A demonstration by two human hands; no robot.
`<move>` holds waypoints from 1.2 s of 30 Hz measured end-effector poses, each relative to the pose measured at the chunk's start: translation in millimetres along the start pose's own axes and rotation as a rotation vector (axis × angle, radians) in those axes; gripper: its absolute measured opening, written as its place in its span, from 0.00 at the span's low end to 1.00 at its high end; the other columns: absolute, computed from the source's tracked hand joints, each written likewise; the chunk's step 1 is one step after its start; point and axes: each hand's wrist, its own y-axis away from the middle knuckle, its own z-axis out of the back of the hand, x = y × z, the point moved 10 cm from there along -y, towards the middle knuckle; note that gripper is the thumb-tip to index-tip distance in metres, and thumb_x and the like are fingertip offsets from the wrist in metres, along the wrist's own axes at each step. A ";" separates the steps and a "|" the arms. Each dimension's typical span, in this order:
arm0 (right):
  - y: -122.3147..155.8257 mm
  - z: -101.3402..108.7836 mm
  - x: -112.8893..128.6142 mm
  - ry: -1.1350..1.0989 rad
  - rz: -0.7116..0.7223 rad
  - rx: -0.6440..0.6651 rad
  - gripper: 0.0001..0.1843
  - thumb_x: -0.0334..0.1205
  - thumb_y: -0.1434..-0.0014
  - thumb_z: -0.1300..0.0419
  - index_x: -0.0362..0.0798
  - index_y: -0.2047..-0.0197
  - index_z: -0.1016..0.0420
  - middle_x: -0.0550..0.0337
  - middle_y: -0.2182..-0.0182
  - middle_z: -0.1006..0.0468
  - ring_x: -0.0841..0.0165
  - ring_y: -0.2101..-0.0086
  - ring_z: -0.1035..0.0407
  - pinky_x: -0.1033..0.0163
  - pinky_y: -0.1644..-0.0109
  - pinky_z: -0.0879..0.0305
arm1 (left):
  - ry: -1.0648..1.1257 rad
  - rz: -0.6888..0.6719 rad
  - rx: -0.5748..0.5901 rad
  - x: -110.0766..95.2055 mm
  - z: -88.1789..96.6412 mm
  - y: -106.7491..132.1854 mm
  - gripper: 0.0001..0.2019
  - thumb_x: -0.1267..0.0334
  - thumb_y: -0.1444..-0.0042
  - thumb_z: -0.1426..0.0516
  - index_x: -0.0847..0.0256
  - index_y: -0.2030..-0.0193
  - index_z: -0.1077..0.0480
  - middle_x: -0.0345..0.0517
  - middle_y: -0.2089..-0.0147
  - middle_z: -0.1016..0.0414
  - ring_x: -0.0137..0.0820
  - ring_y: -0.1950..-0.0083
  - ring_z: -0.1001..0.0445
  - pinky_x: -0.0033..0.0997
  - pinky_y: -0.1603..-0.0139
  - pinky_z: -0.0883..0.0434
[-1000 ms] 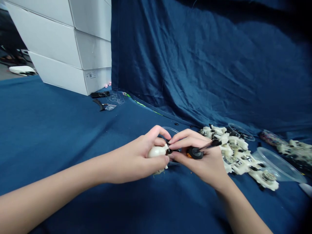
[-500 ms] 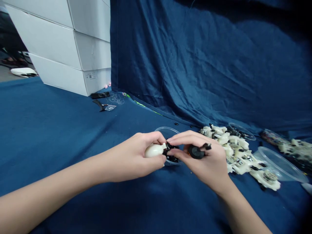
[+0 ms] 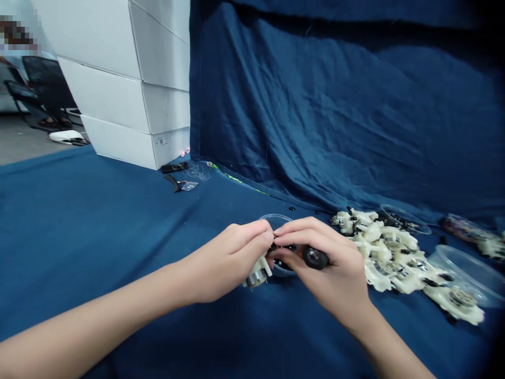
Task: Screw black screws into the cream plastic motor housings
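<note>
Backdrop: a navy cloth backdrop (image 3: 315,105) hangs in loose folds behind the work, apparently to give a plain ground.

Table: a table covered in blue cloth (image 3: 79,252) carries everything, with the forearms resting low across it.

Cartons: white cartons (image 3: 118,89) stand stacked three high at the far left corner, out of the way of the work.

Heap: cream plastic gear units (image 3: 389,258) lie heaped just beyond the right hand, seemingly kept within easy reach.

Containers: a clear plastic bowl (image 3: 469,273) sits just beside the heap, and a second bowl (image 3: 404,218) with dark parts sits behind it.

Far items: black-handled side cutters (image 3: 175,181) lie near the table's back edge, set aside from the hands.

Small bowl: a small clear bowl (image 3: 276,218) sits directly under the hands, probably placed to catch or supply the small black pieces (image 3: 282,265) inside it.

Left hand: the left hand (image 3: 229,260) grasps a cream plastic housing (image 3: 257,275), its fingers clenched around it so that the metal end points down and outward.

Right hand: the right hand (image 3: 331,268) pinches a black wheel (image 3: 314,258) between thumb and fingers, its fingertips meeting the left hand's over the bowl, likely to steady the two pieces together.
</note>
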 end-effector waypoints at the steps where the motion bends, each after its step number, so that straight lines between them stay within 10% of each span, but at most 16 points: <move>1: 0.1 0.0 -0.3 0.008 -0.004 -0.007 0.13 0.27 0.36 0.29 0.56 0.54 0.14 0.59 0.57 0.15 0.65 0.58 0.19 0.60 0.53 0.20 | -0.010 -0.005 0.001 -0.9 0.7 0.5 0.20 0.50 0.23 0.53 0.59 0.62 0.30 0.44 0.60 0.25 0.34 0.59 0.30 0.32 0.57 0.35; 14: -0.1 -1.0 -6.9 0.117 -0.073 -0.079 0.07 0.33 0.35 0.28 0.54 0.58 0.19 0.62 0.61 0.22 0.70 0.62 0.25 0.65 0.58 0.28 | 0.166 0.023 -0.142 20.0 6.6 -8.2 0.11 0.56 0.31 0.44 0.60 0.62 0.30 0.43 0.65 0.22 0.30 0.66 0.29 0.28 0.65 0.33; 21: 17.6 10.8 -54.8 0.167 -0.396 0.168 0.21 0.52 0.22 0.44 0.59 0.32 0.39 0.58 0.51 0.27 0.70 0.62 0.26 0.64 0.59 0.25 | 0.484 0.053 -0.369 32.9 38.1 -14.4 0.12 0.54 0.32 0.43 0.60 0.61 0.30 0.47 0.63 0.20 0.30 0.71 0.28 0.25 0.78 0.29; 29: 30.9 4.4 -56.1 0.388 -0.047 0.375 0.27 0.42 0.19 0.47 0.65 0.22 0.41 0.60 0.41 0.20 0.70 0.52 0.19 0.66 0.51 0.25 | 0.593 0.039 -0.528 47.0 55.8 -10.0 0.11 0.55 0.35 0.41 0.60 0.62 0.27 0.50 0.62 0.18 0.33 0.68 0.25 0.25 0.80 0.27; 36: 36.1 4.5 -23.2 0.699 0.211 0.298 0.26 0.37 0.20 0.48 0.56 0.23 0.34 0.62 0.46 0.17 0.73 0.72 0.22 0.61 0.71 0.35 | 0.541 0.010 -0.550 45.4 52.5 -10.8 0.11 0.54 0.36 0.39 0.60 0.62 0.27 0.47 0.64 0.19 0.33 0.69 0.25 0.25 0.80 0.28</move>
